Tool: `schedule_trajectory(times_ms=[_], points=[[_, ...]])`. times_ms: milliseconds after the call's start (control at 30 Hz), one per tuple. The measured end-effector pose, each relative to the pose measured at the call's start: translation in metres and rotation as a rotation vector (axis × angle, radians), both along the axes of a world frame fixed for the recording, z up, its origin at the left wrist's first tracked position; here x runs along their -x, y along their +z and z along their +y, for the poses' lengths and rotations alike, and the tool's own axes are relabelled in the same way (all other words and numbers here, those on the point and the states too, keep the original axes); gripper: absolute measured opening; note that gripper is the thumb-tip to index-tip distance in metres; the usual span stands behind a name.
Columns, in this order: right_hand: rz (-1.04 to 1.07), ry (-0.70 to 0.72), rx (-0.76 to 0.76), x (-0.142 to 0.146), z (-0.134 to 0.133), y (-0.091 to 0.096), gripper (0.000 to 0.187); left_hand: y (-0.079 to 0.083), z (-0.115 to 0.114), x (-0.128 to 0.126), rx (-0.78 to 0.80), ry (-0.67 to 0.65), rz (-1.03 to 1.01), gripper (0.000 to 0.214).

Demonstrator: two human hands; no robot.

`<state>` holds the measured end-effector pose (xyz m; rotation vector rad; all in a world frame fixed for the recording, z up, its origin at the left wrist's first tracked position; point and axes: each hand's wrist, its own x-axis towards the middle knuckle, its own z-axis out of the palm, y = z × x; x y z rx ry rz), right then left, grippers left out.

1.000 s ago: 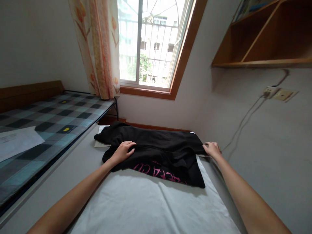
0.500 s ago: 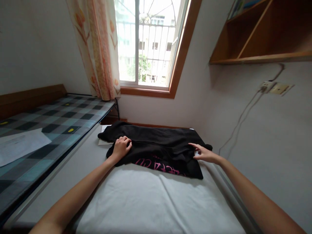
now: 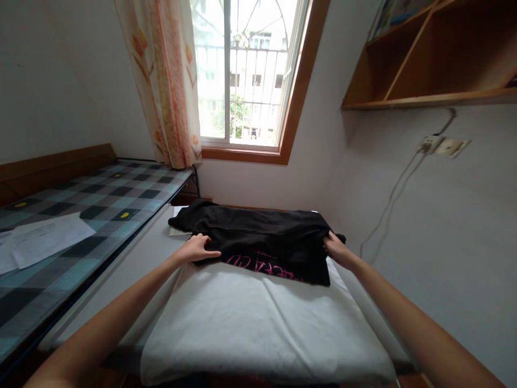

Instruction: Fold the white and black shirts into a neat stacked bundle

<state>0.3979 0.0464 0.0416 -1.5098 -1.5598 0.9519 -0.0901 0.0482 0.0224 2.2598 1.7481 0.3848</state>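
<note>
Workpiece: one black garment (image 3: 258, 222), laid crosswise on a white cloth (image 3: 266, 323) at the far end of the table (image 3: 109, 293), the window side. The garment is bunched into long horizontal folds. Pink lettering (image 3: 262, 265) shows along its near portion, partly lost in the folds. A narrow end of black fabric projects at the left, and a smaller one projects beyond the right hand. A pale flat item (image 3: 180, 233) shows from beneath the left end.

Left hand (image 3: 196, 249): positioned at the garment's left near edge, in contact with the fabric. The thumb stands apart from the fingers and points inward along the cloth; from where I stand, I cannot tell whether any fabric is pinched.

Right hand (image 3: 338, 250): positioned at the garment's right edge, in contact with it. The fingertips are partly hidden by the fabric, so I cannot tell whether they grasp it or merely rest there.

Surroundings: to the left of the table, a checked mattress (image 3: 149, 188) carries loose printed papers (image 3: 56, 237). A floral curtain (image 3: 173, 81) hangs beside the barred window (image 3: 254, 70). On the right wall, a wooden shelf (image 3: 428, 101) is mounted above a socket (image 3: 431, 144) with trailing cables (image 3: 390, 202).
</note>
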Motion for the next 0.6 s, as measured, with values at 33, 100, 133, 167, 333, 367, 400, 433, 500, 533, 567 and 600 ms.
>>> schedule_trajectory(times_ms=[33, 100, 133, 167, 333, 367, 400, 433, 500, 533, 567, 600], points=[[0.064, -0.026, 0.021, 0.005, -0.003, 0.0, 0.039, -0.001, -0.004, -0.001, -0.03, -0.021, 0.005, 0.051], [0.147, -0.004, 0.073, 0.012, -0.01, 0.0, 0.04, -0.002, -0.011, -0.003, -0.072, -0.061, -0.011, 0.039], [0.172, 0.051, 0.11, 0.013, -0.013, 0.0, 0.042, -0.002, -0.014, -0.003, -0.074, -0.085, -0.038, 0.031], [0.183, 0.119, 0.156, 0.013, -0.016, -0.001, 0.045, -0.002, -0.016, -0.002, -0.069, -0.102, -0.078, 0.024], [0.156, 0.184, 0.296, 0.012, -0.019, 0.002, 0.041, 0.017, -0.007, 0.007, -0.151, 0.006, -0.346, 0.022], [0.188, 0.12, 0.25, 0.015, -0.018, 0.007, 0.041, 0.024, -0.003, 0.009, -0.196, 0.033, -0.403, 0.022], [0.23, 0.055, 0.184, 0.018, -0.016, 0.012, 0.042, 0.034, 0.001, 0.011, -0.237, 0.059, -0.461, 0.023], [0.272, 0.0, 0.114, 0.022, -0.014, 0.02, 0.043, 0.044, 0.003, 0.012, -0.262, 0.086, -0.524, 0.024], [0.332, -0.049, -0.01, 0.028, -0.011, 0.038, 0.045, 0.065, 0.003, 0.015, -0.213, 0.112, -0.669, 0.03], [0.349, -0.044, -0.044, 0.028, -0.012, 0.048, 0.046, 0.076, 0.0, 0.018, -0.14, 0.095, -0.741, 0.033], [0.351, -0.019, -0.05, 0.027, -0.014, 0.057, 0.047, 0.086, -0.005, 0.022, -0.053, 0.063, -0.799, 0.036], [0.335, 0.025, -0.029, 0.023, -0.019, 0.066, 0.047, 0.094, -0.012, 0.028, 0.041, 0.02, -0.835, 0.038]])
